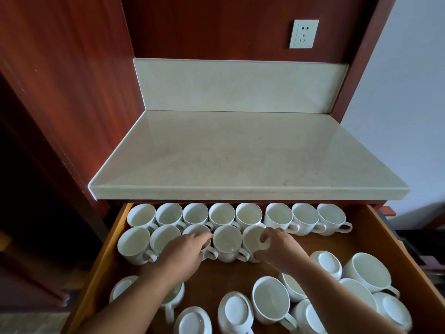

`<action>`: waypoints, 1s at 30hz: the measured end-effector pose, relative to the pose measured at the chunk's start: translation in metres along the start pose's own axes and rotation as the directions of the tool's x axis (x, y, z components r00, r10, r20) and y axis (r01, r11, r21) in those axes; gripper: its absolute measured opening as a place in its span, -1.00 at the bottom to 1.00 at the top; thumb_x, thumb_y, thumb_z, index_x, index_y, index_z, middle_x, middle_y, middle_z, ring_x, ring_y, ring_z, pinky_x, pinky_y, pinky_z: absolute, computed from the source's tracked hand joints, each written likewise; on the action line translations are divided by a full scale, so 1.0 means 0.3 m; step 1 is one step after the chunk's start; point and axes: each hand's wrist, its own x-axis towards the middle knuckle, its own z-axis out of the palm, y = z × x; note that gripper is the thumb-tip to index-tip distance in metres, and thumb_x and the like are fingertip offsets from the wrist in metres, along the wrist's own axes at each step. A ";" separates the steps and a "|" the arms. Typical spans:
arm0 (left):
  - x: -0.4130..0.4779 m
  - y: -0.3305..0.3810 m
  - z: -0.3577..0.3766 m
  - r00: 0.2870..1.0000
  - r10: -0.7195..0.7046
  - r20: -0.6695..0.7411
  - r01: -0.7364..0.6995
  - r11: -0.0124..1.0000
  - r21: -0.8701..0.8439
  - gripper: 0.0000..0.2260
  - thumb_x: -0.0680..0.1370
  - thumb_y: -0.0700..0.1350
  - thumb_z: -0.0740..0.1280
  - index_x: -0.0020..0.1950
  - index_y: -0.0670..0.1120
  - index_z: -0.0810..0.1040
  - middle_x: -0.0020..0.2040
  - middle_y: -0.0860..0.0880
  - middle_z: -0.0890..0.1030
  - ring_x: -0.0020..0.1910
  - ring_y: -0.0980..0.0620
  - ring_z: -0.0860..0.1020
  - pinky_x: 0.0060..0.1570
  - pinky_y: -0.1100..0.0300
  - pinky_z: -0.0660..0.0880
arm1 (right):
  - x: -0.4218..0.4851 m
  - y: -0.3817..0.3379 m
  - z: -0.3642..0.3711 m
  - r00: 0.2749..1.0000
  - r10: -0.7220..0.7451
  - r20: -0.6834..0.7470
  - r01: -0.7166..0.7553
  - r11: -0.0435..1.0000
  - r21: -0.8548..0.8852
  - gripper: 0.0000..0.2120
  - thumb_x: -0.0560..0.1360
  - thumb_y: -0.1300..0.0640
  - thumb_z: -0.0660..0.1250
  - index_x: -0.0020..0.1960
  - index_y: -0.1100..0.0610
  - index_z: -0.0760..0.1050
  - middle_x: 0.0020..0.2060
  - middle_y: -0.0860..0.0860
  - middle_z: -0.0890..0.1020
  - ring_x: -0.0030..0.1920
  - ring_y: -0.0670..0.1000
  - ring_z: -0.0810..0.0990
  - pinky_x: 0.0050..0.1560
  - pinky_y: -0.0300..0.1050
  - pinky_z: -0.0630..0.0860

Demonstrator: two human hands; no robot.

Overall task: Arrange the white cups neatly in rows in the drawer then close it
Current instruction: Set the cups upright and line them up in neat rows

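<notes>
A wooden drawer is pulled open below a stone countertop. Along its back stands a full row of upright white cups. In front of it a second row of several cups runs from the left. My left hand grips the third cup of that row by its rim. My right hand holds the fifth cup at the row's right end. Between them stands a free cup. Loose cups lie jumbled at the drawer's front, some upside down.
The pale stone countertop overhangs the drawer's back. Red-brown wooden panels rise on the left and behind, with a wall socket. Bare drawer floor shows to the right of the second row. A white wall is at the right.
</notes>
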 end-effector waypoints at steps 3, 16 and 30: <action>0.001 0.003 0.004 1.000 -0.003 0.005 0.003 1.000 0.005 -0.54 0.57 -0.14 0.27 0.45 0.13 0.37 0.17 0.07 0.55 0.09 -0.01 0.55 -0.05 0.10 0.52 | -0.003 -0.002 0.001 1.000 0.008 0.001 -0.008 1.000 0.002 -0.57 0.37 -0.13 0.53 0.13 -0.02 0.46 0.08 -0.05 0.46 -0.01 -0.02 0.53 -0.07 -0.19 0.42; -0.028 0.110 0.033 0.996 0.094 -0.001 -0.094 0.993 0.066 -0.62 0.60 -0.01 0.24 0.42 0.11 0.47 0.46 0.05 0.34 0.45 0.00 0.27 0.40 0.02 0.37 | -0.022 -0.008 -0.020 1.000 0.016 -0.006 -0.016 0.999 0.033 -0.57 0.46 -0.12 0.45 0.25 0.00 0.48 0.17 -0.03 0.49 -0.13 -0.10 0.53 -0.20 -0.25 0.38; 0.071 0.278 -0.009 0.978 0.198 -0.060 -0.206 0.962 -0.179 -0.70 0.60 0.07 0.31 0.32 0.06 0.55 0.28 0.12 0.49 0.28 0.08 0.45 0.25 0.13 0.45 | -0.118 0.155 -0.223 0.964 0.194 -0.179 -0.207 0.977 -0.057 -0.94 0.48 0.11 0.32 -0.07 0.05 0.54 -0.16 0.00 0.65 -0.09 0.09 0.61 -0.20 -0.07 0.45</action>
